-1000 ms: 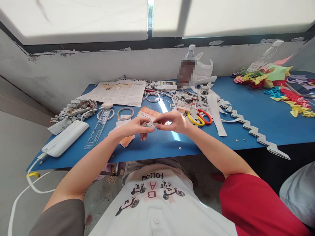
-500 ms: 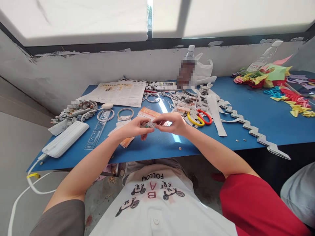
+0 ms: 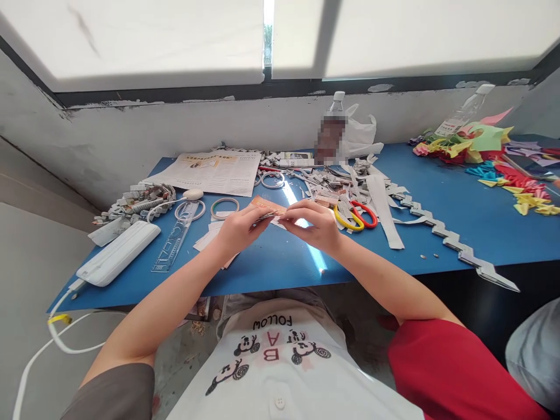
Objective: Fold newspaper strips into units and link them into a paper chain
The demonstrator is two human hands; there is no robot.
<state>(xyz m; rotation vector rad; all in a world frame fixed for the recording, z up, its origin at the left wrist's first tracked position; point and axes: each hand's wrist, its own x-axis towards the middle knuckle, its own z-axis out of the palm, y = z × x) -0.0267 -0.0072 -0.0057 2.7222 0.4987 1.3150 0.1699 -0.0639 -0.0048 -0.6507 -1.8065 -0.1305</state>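
The left hand point(image 3: 240, 231) is nearly closed, with its thumb pressed over a small folded paper point(image 3: 267, 216). The right hand point(image 3: 315, 226) has its fingers curved and its fingertips brought together with the thumb, and these pinch the right end of the same paper. So the paper is between the two hands, raised above the front half of the blue table point(image 3: 280, 274). It is partly covered by the fingers and seen almost from its edge, therefore I cannot tell how its folds are made.

Behind the hands an orange sheet point(image 3: 266, 203) lies on the table. To the right of the right hand are the scissors point(image 3: 359, 223), with one yellow and one red handle, near a pile of paper strips point(image 3: 328, 188). A long white strip point(image 3: 385, 213) lies just beside them, and farther right a zigzag paper chain point(image 3: 452, 242) reaches past the front edge of the table.

On the left side there are a clear ruler point(image 3: 172, 242), a white power strip point(image 3: 118, 254) and a heap of folded grey pieces point(image 3: 135, 205). A newspaper point(image 3: 214, 172) is spread flat toward the wall. At the far right, coloured paper point(image 3: 483, 140) is gathered beside a bottle point(image 3: 467, 111).
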